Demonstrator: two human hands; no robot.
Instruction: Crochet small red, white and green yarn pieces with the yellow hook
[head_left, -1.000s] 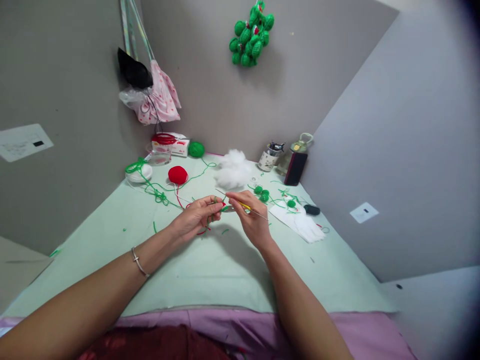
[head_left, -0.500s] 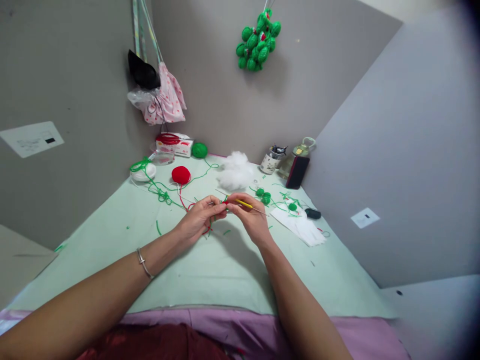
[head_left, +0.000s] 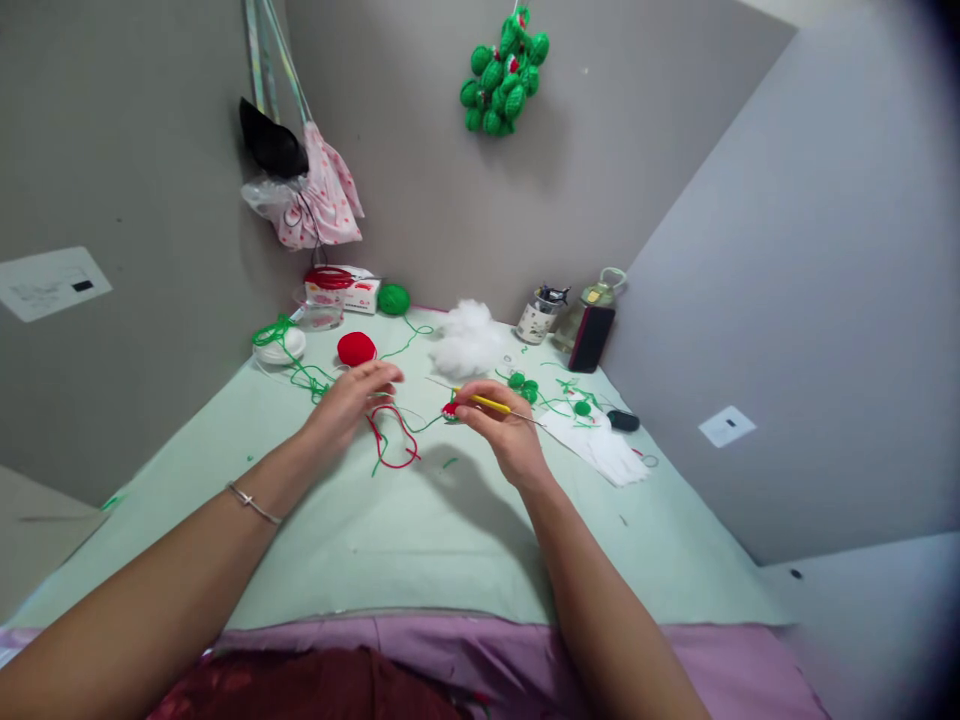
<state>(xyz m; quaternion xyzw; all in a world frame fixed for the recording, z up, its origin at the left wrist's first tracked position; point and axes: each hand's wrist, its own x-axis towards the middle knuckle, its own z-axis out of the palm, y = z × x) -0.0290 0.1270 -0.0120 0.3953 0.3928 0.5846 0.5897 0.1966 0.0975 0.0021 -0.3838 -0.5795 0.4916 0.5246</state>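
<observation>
My right hand (head_left: 499,425) pinches a yellow-handled crochet hook (head_left: 491,404) together with a small red, white and green crochet piece (head_left: 450,410). The hook's thin metal ends stick out on both sides of the fingers. To the left, my left hand (head_left: 358,397) is apart from the piece, its fingers stretched out above the yarn. A loop of red yarn (head_left: 415,445) lies on the cloth below it. Some green yarn (head_left: 427,428) runs from the piece toward the left hand. Behind that hand sits a red yarn ball (head_left: 356,348).
White stuffing (head_left: 469,340) lies at the back. Small green crochet balls (head_left: 523,387), white paper (head_left: 600,447) and a dark oval object (head_left: 622,420) are at right. A phone (head_left: 592,338) leans on a bottle beside a pen cup (head_left: 535,320). White yarn (head_left: 281,347) sits at left.
My left hand has let go of the crochet piece and moved left, its fingers opening out. My right hand keeps the hook and the piece in nearly the same place.
</observation>
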